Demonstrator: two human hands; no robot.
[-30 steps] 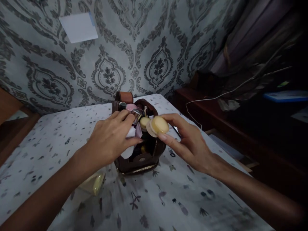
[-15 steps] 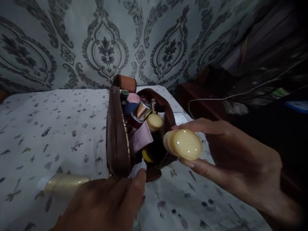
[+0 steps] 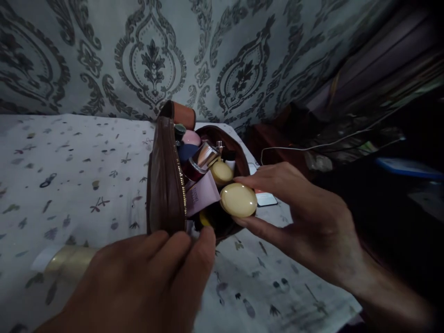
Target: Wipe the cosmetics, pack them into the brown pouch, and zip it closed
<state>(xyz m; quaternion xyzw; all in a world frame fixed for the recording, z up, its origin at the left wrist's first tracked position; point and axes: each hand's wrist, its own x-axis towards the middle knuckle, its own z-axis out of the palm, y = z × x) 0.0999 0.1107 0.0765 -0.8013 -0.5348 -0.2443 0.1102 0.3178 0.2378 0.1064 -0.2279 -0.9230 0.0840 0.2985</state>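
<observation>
A brown leather toiletry bag [image 3: 162,180] stands unzipped on the bed, packed with cosmetics. My right hand [image 3: 301,217] pinches a jar with a glossy pale yellow lid [image 3: 239,200] between thumb and fingers, over the right side of the bag's opening. Inside, a similar yellow-lidded jar [image 3: 222,172] lies next to a pink tube [image 3: 203,194] and a bottle with a shiny metallic cap [image 3: 205,156]. At the bag's near edge, my left hand [image 3: 149,273] is closed, fingers curled against the rim; its fingertips are partly hidden.
A gold tube with a white cap [image 3: 67,260] lies on the patterned sheet [image 3: 86,185], partly behind my left hand. Right of the bag is a phone [image 3: 266,199]. A white cable [image 3: 294,148] runs across the dark area at right. Behind hangs a patterned curtain [image 3: 201,55].
My right hand has brought the yellow-lidded jar leftward, over the bag's opening. The white piece seen at my left fingertips is now hidden. The view has shifted slightly.
</observation>
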